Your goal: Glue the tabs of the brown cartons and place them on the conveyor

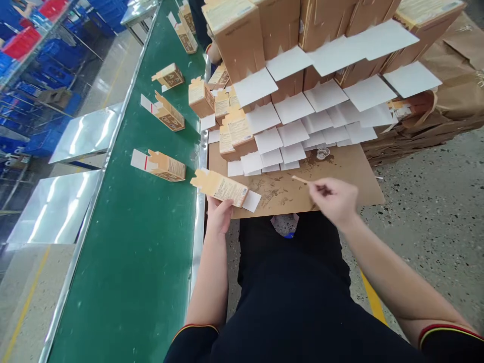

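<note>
My left hand grips a small printed cardboard box over the near edge of a brown cardboard sheet. The box lies tilted, its notched flaps to the left and a white flap sticking out to the right. A thin light-coloured stick is pinched in my right hand, its tip pointing left over the sheet. A small clear cup stands on the brown cardboard sheet, beyond the stick. Dark wet-looking smears mark the sheet.
Stacked boxes with white flaps hanging out rise behind the sheet. Several open boxes stand on the green conveyor belt at my left, past its metal edge. Another person's hand shows beyond the stack. Brown paper bundles lie at right.
</note>
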Demonstrator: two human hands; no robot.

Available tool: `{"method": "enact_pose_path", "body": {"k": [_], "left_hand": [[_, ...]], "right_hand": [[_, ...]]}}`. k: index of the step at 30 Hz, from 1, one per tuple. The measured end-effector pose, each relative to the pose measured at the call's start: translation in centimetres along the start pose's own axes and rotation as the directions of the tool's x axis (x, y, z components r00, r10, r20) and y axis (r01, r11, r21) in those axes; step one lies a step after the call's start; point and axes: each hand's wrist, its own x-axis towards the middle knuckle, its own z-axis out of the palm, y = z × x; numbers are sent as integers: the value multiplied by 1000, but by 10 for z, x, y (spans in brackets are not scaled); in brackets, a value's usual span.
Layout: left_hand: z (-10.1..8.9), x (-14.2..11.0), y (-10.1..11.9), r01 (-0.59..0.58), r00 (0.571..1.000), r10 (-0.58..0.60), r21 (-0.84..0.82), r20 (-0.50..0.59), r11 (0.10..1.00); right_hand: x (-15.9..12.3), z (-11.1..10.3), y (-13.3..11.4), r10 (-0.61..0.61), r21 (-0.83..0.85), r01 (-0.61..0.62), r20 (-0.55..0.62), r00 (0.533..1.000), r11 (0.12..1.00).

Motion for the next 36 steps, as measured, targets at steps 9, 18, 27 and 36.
{"method": "enact_pose_path", "body": {"k": [9, 18, 27, 36], "left_hand": [[-1, -4, 1, -45, 999, 42, 89, 33, 995], [-1, -10, -1, -106, 994, 106, 137, 9, 985], [1, -1, 4, -185, 975, 202, 170, -95, 968], [-9, 6, 4, -246, 965, 261, 378, 11, 893]], "right_hand": [[-59, 92, -40, 7, 179, -51, 236, 972, 983], [-54, 86, -28, 68, 130, -91, 172, 983, 987], [-54, 50, -27, 134, 167, -124, -46, 990, 978], [-60, 39, -27, 177, 135, -167, -63, 982, 977]]}}
